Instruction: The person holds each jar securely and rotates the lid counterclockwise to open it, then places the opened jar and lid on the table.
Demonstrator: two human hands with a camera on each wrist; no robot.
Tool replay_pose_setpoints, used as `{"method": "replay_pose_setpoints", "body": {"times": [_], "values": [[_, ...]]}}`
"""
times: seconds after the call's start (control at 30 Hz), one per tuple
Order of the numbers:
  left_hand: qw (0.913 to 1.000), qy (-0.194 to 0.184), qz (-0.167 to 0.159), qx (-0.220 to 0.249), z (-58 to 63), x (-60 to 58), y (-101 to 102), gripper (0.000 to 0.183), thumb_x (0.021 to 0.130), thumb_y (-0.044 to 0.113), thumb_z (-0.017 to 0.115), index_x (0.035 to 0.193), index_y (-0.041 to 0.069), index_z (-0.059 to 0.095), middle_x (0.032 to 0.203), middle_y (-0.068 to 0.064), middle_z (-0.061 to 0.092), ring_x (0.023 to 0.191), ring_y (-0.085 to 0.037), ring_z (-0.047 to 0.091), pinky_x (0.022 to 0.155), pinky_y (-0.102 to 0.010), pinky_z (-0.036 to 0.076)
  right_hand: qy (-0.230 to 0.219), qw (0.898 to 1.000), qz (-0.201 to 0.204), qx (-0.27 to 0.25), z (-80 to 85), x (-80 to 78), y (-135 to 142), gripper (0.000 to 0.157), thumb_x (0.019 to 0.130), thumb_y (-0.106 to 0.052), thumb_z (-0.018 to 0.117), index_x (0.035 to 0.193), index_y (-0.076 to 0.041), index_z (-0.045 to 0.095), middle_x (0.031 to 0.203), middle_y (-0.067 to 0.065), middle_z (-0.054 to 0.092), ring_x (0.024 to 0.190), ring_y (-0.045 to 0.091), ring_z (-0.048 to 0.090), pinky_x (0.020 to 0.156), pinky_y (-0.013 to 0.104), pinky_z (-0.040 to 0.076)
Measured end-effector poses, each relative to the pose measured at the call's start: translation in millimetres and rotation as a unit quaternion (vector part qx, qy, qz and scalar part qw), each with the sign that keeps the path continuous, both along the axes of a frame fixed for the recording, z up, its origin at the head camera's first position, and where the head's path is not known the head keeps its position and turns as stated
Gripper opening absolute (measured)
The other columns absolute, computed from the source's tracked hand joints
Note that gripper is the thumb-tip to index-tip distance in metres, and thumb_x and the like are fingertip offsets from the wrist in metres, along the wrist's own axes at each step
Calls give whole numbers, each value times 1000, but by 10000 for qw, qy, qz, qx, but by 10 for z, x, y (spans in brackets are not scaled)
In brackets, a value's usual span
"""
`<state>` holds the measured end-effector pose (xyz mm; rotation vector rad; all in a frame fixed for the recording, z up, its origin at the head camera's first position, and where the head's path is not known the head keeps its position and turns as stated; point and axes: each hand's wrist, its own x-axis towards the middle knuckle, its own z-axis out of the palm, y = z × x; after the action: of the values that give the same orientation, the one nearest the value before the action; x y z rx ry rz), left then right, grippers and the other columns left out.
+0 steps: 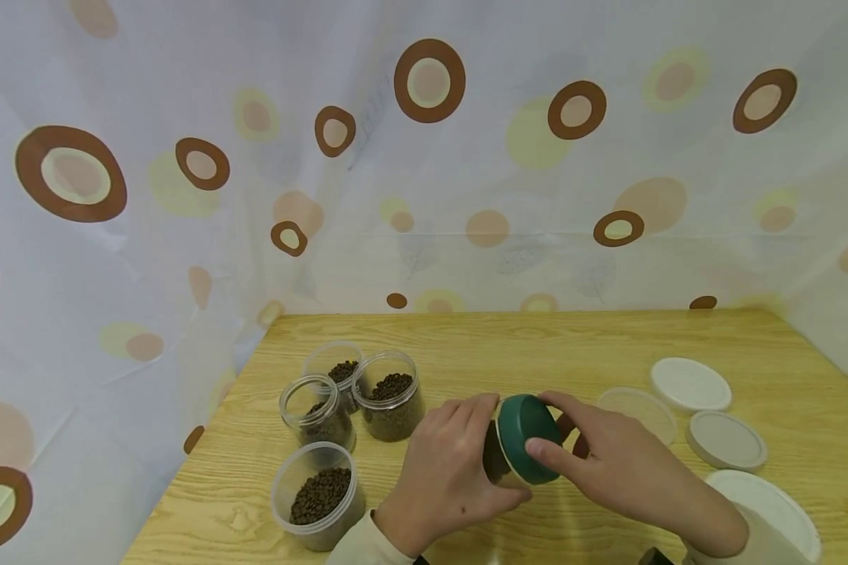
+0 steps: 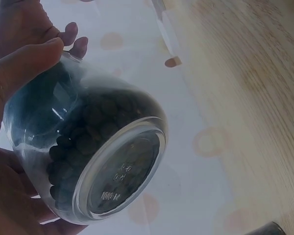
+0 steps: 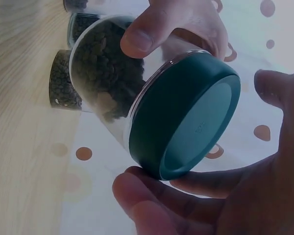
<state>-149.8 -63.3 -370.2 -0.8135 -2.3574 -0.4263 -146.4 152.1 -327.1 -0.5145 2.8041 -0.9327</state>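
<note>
A clear jar (image 3: 105, 68) partly filled with small dark brown pieces is tipped on its side above the table, its base toward the left in the head view. My left hand (image 1: 452, 463) grips it around the body. A green lid (image 1: 526, 439) sits on its mouth, facing right. My right hand (image 1: 608, 455) is at this lid. Some of its fingertips touch the lid's edge in the right wrist view, while the thumb stands apart from the rim. Raised marks show on the jar's base in the left wrist view.
On the left stand several lidless clear jars holding brown pieces, the nearest jar (image 1: 318, 502) close to my left sleeve. At the right lie a white lid (image 1: 691, 384), a translucent lid (image 1: 638, 414), a greyish lid (image 1: 726, 440) and another white lid (image 1: 766, 506). A patterned sheet (image 1: 466, 173) hangs behind the table.
</note>
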Motion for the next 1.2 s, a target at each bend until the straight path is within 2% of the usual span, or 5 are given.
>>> {"method": "replay_pose_setpoints", "body": {"times": [0.13, 0.27, 0.57, 0.87, 1.2], "values": [[9999, 101, 37, -95, 1, -2, -1, 94, 55, 62, 88, 127, 9, 61, 115, 1, 71, 97, -15, 69, 86, -32, 58, 104, 9999, -23, 49, -5, 3, -20, 75, 87, -62, 63, 142, -14, 48, 91, -7, 64, 65, -1, 55, 55, 21, 45], [9999, 133, 28, -47, 3, -7, 0, 91, 56, 59, 87, 126, 8, 61, 114, 0, 71, 97, -15, 69, 85, -32, 58, 601, 9973, 407, -98, -51, -15, 24, 78, 84, -56, 71, 145, -14, 46, 105, -4, 65, 78, -2, 56, 58, 19, 46], [9995, -290, -39, 104, -5, -18, -1, 91, 56, 56, 89, 129, 10, 60, 117, 0, 71, 100, -15, 69, 88, -31, 57, 1941, 9650, 1731, -324, -129, -108, 117, 93, 75, -13, 80, 155, -28, 34, 141, -4, 50, 111, 8, 57, 80, 25, 54], [9994, -350, -20, 52, -29, -32, -28, 92, 57, 57, 89, 130, 9, 59, 118, 0, 71, 99, -14, 69, 87, -30, 58, 1971, 9607, 1945, -197, -122, -104, 131, 92, 84, -23, 79, 158, -26, 25, 146, 0, 45, 120, 14, 58, 89, 30, 55], [9998, -176, -7, 51, -29, -35, -23, 92, 58, 58, 88, 130, 10, 58, 116, -1, 71, 100, -16, 70, 86, -30, 58, 1645, 9719, 1675, -148, -111, -43, 128, 87, 93, -40, 67, 160, -28, 13, 157, 4, 37, 127, 21, 58, 92, 34, 56]]}}
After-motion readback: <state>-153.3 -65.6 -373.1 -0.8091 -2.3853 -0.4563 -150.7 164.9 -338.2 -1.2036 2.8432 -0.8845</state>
